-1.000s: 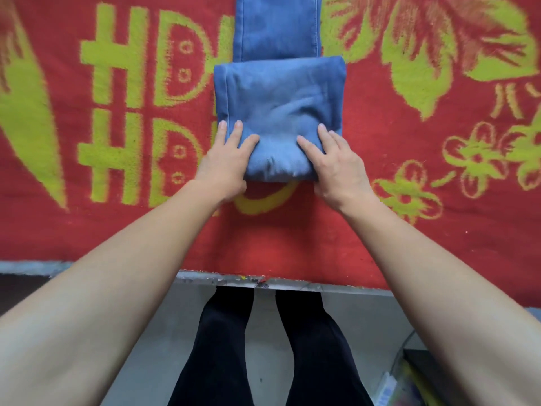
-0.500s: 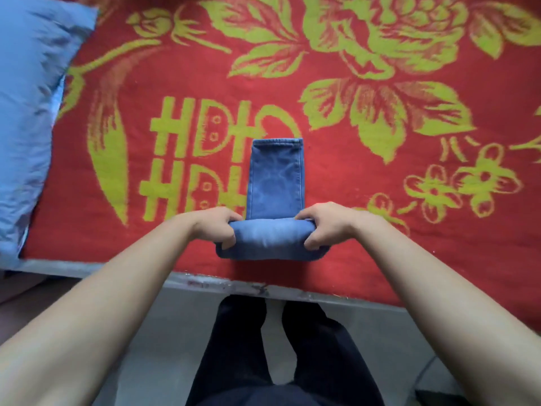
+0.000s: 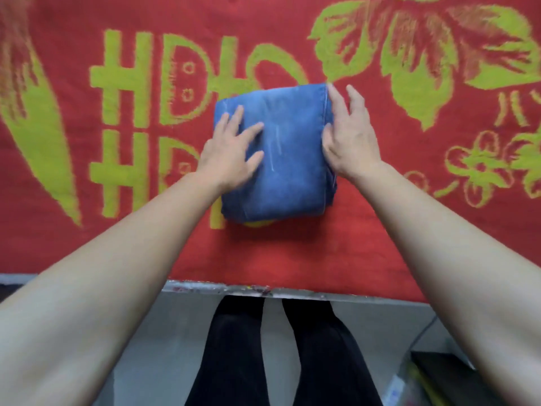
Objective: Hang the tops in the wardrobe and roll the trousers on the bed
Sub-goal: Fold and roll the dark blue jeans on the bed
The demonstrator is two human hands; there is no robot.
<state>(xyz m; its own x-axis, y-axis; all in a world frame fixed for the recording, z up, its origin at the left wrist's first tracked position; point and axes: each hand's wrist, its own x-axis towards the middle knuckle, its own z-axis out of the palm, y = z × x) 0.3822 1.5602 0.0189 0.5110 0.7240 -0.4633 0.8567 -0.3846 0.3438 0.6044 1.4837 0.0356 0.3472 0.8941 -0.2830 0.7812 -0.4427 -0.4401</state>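
Note:
A pair of blue denim trousers (image 3: 289,159) lies as a compact roll on the red bed cover (image 3: 292,256), a short way in from the bed's near edge. My left hand (image 3: 231,153) rests flat on the left part of the roll, fingers spread and straight. At the roll's right end my right hand (image 3: 348,136) presses against the side, fingers straight and pointing away from me. No loose trouser leg shows beyond the roll. The wardrobe and the tops are out of view.
The cover carries large yellow-green characters (image 3: 140,121) and leaf and flower patterns (image 3: 424,60). The bed's metal edge (image 3: 222,288) runs across below the cover. My dark trouser legs (image 3: 281,356) stand on the grey floor, with some items (image 3: 433,379) at lower right.
The roll has moved up the bed away from me and taken in the flat leg that lay beyond it. Both hands went from gripping the roll's ends to lying straight on it.

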